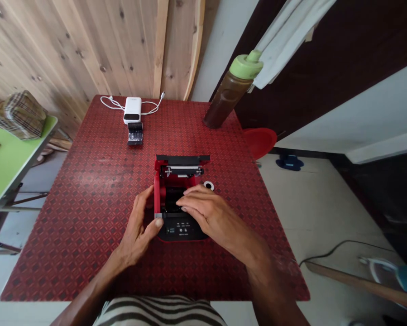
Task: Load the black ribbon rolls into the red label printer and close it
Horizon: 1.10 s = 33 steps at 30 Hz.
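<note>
A red receipt printer [158, 190] stands open in the middle of the red patterned table [70, 226], its black lid [183, 158] raised at the far side. A metal roller assembly [183, 170] spans the printer's back. My left hand [137, 231] grips the printer's front left corner, with the thumb on a small grey part. Extended over the dark paper compartment [172, 199], my right hand [206, 215] rests its fingertips there and hides much of the opening. Below it, the black front panel [181, 228] carries small buttons.
A white power bank [132, 110] with white cables and a black object [135, 133] lie at the table's far end. A white ring [208, 185] sits right of the printer. A bottle [232, 93] with a green cap stands at the far right corner; a green table [6, 154] lies left.
</note>
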Each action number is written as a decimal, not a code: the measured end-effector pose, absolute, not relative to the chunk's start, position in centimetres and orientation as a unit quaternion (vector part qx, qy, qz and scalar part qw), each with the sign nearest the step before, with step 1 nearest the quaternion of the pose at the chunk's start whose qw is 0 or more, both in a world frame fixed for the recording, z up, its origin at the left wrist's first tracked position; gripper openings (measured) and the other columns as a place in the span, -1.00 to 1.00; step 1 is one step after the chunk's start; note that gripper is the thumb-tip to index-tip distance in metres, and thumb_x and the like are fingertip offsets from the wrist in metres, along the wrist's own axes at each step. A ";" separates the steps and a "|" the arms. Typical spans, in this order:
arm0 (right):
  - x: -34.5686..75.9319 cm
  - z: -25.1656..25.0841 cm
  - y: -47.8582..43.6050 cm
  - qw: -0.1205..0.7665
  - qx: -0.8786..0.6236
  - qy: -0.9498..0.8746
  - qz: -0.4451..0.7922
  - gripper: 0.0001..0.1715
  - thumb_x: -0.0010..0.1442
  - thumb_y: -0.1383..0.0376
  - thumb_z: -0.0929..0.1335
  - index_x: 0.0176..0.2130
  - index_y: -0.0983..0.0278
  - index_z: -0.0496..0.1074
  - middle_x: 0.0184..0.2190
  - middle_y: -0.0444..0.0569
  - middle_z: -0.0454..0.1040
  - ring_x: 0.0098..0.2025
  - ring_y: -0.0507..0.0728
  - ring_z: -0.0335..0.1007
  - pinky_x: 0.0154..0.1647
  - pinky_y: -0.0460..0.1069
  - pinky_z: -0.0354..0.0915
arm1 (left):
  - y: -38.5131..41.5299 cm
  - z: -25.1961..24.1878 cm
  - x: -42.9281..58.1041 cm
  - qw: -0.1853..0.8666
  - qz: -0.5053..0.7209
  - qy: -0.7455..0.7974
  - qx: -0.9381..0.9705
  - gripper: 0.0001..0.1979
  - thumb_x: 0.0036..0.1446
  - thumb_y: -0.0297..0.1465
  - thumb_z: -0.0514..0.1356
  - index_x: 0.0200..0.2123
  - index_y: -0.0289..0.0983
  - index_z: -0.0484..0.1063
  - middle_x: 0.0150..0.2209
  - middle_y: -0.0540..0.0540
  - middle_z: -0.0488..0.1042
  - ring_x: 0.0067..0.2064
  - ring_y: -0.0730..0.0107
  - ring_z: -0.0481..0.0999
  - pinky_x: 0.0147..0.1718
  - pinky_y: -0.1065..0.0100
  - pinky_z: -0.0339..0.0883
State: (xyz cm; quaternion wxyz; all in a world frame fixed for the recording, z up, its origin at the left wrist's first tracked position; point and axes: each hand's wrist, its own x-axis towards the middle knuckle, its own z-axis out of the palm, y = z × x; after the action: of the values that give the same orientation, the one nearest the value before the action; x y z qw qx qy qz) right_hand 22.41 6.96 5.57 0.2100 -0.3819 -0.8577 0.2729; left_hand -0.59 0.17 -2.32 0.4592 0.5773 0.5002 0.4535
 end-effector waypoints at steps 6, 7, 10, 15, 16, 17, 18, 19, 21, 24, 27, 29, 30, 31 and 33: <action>22.2 5.1 7.2 0.222 -0.386 -0.852 0.273 -0.70 0.46 0.51 0.39 -0.01 0.18 0.66 -0.11 -0.01 0.69 -0.03 0.19 0.61 0.08 0.15 0.56 | 1.7 -1.1 -0.8 0.486 0.484 0.528 0.501 -0.35 0.49 0.01 0.12 0.48 -0.16 0.28 0.45 -0.33 0.37 0.44 -0.20 0.39 0.40 -0.34 0.22; 22.1 5.1 7.2 0.223 -0.378 -0.856 0.274 -0.67 0.45 0.52 0.40 0.03 0.18 0.65 -0.09 -0.01 0.70 -0.02 0.19 0.60 0.08 0.15 0.55 | 2.2 -0.8 -0.9 0.466 0.492 0.539 0.500 -0.36 0.48 0.01 0.13 0.47 -0.15 0.30 0.45 -0.33 0.37 0.44 -0.20 0.40 0.39 -0.34 0.24; 21.8 5.0 7.6 0.205 -0.352 -0.873 0.268 -0.71 0.44 0.53 0.41 -0.07 0.20 0.67 -0.12 -0.03 0.72 -0.05 0.20 0.59 0.05 0.13 0.51 | 4.1 0.4 -1.4 0.408 0.510 0.545 0.526 -0.37 0.47 0.03 0.15 0.44 -0.14 0.35 0.45 -0.33 0.37 0.43 -0.21 0.40 0.36 -0.34 0.29; 21.5 4.9 7.9 0.168 -0.368 -0.883 0.237 -0.73 0.47 0.47 0.41 -0.27 0.23 0.62 -0.30 -0.07 0.66 -0.18 0.17 0.53 -0.08 0.10 0.43 | 7.2 2.5 -1.4 0.370 0.516 0.516 0.575 -0.39 0.48 0.02 0.14 0.45 -0.12 0.37 0.43 -0.29 0.41 0.42 -0.16 0.42 0.34 -0.28 0.33; 21.5 4.9 7.8 0.170 -0.374 -0.881 0.233 -0.73 0.48 0.47 0.40 -0.25 0.23 0.61 -0.29 -0.06 0.65 -0.18 0.16 0.53 -0.07 0.10 0.43 | 7.6 2.8 -1.3 0.369 0.515 0.511 0.581 -0.39 0.48 0.02 0.14 0.44 -0.12 0.38 0.43 -0.28 0.41 0.42 -0.15 0.41 0.34 -0.26 0.33; 21.6 4.9 7.6 0.176 -0.380 -0.878 0.232 -0.73 0.49 0.48 0.38 -0.23 0.23 0.60 -0.27 -0.05 0.65 -0.18 0.16 0.53 -0.05 0.10 0.43 | 8.0 3.1 -1.1 0.368 0.512 0.508 0.586 -0.40 0.48 0.02 0.14 0.43 -0.12 0.40 0.42 -0.27 0.42 0.42 -0.14 0.42 0.34 -0.24 0.34; 21.6 4.8 7.5 0.185 -0.387 -0.873 0.232 -0.72 0.50 0.49 0.36 -0.22 0.23 0.59 -0.25 -0.05 0.64 -0.17 0.16 0.53 -0.04 0.11 0.44 | 8.3 3.3 -1.0 0.369 0.508 0.507 0.591 -0.40 0.48 0.03 0.14 0.41 -0.12 0.42 0.41 -0.26 0.43 0.40 -0.12 0.43 0.34 -0.23 0.34; 21.7 4.8 7.3 0.193 -0.394 -0.868 0.234 -0.71 0.51 0.49 0.34 -0.21 0.22 0.58 -0.24 -0.05 0.63 -0.16 0.16 0.53 -0.03 0.10 0.45 | 8.5 3.5 -0.8 0.371 0.503 0.507 0.594 -0.41 0.48 0.04 0.14 0.40 -0.13 0.44 0.39 -0.25 0.45 0.38 -0.10 0.45 0.34 -0.22 0.35; 21.8 4.8 7.0 0.215 -0.405 -0.856 0.239 -0.69 0.53 0.50 0.31 -0.20 0.21 0.55 -0.23 -0.05 0.62 -0.15 0.16 0.53 -0.03 0.09 0.46 | 8.7 3.7 -0.5 0.379 0.494 0.507 0.595 -0.41 0.48 0.05 0.14 0.37 -0.15 0.46 0.36 -0.25 0.49 0.32 -0.07 0.50 0.34 -0.23 0.34; 22.1 4.8 6.7 0.246 -0.407 -0.847 0.239 -0.68 0.53 0.50 0.29 -0.18 0.20 0.54 -0.25 -0.05 0.60 -0.16 0.16 0.52 -0.06 0.08 0.48 | 8.8 3.8 -0.3 0.396 0.488 0.508 0.589 -0.40 0.49 0.05 0.13 0.36 -0.19 0.46 0.34 -0.26 0.51 0.30 -0.08 0.53 0.37 -0.26 0.30; 22.4 5.0 7.0 0.246 -0.384 -0.855 0.247 -0.70 0.50 0.53 0.31 -0.11 0.22 0.58 -0.20 -0.02 0.63 -0.11 0.18 0.55 -0.04 0.10 0.52 | 8.6 3.4 -0.2 0.382 0.507 0.509 0.581 -0.38 0.49 0.04 0.13 0.42 -0.17 0.40 0.40 -0.28 0.46 0.39 -0.11 0.46 0.37 -0.24 0.30; 22.5 5.2 7.4 0.218 -0.364 -0.868 0.260 -0.67 0.46 0.57 0.33 -0.06 0.22 0.60 -0.11 -0.01 0.66 -0.04 0.19 0.57 0.01 0.11 0.54 | 8.3 2.6 -0.2 0.363 0.527 0.513 0.573 -0.37 0.49 0.04 0.13 0.45 -0.14 0.37 0.44 -0.29 0.43 0.43 -0.13 0.42 0.36 -0.23 0.32; 22.5 5.2 7.7 0.195 -0.356 -0.875 0.264 -0.66 0.45 0.58 0.34 -0.04 0.21 0.61 -0.07 0.00 0.67 -0.01 0.20 0.57 0.05 0.12 0.54 | 8.1 2.1 -0.2 0.357 0.533 0.518 0.566 -0.37 0.49 0.05 0.12 0.44 -0.14 0.36 0.44 -0.30 0.43 0.44 -0.13 0.42 0.36 -0.24 0.32; 22.4 5.2 8.0 0.168 -0.349 -0.883 0.265 -0.65 0.44 0.58 0.35 -0.05 0.20 0.62 -0.05 0.00 0.67 0.02 0.22 0.57 0.08 0.14 0.54 | 7.8 1.4 -0.2 0.353 0.539 0.523 0.558 -0.36 0.50 0.06 0.10 0.44 -0.15 0.37 0.43 -0.31 0.43 0.43 -0.13 0.43 0.36 -0.26 0.31; 22.0 5.0 8.6 0.123 -0.335 -0.897 0.262 -0.65 0.43 0.58 0.35 -0.12 0.19 0.63 -0.08 0.00 0.69 0.02 0.24 0.58 0.10 0.16 0.54 | 7.1 -0.2 0.0 0.359 0.545 0.535 0.537 -0.34 0.51 0.08 0.06 0.43 -0.18 0.37 0.43 -0.33 0.43 0.43 -0.13 0.42 0.40 -0.27 0.25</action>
State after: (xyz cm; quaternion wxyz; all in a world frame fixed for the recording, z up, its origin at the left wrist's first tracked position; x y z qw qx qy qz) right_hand 22.00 8.63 4.99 0.1234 -0.3351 -0.8966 0.2619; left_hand 0.00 7.06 -0.16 0.3588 0.5369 0.5352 0.5446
